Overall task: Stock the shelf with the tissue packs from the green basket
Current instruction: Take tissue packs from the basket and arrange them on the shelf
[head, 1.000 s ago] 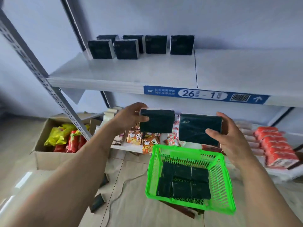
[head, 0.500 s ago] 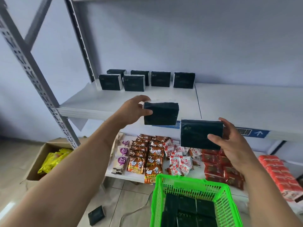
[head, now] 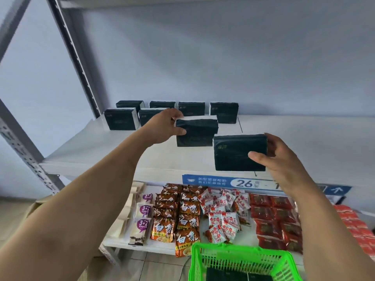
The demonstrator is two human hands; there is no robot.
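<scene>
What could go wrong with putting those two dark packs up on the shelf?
1. The left hand reaches in with its dark rectangular tissue pack close to the standing packs on the white metal shelf; a bump might topple the nearest standing pack.
2. The right hand pinches its own dark tissue pack by one end over the shelf's front edge. If it slips, it may drop onto the snack packets below.
</scene>
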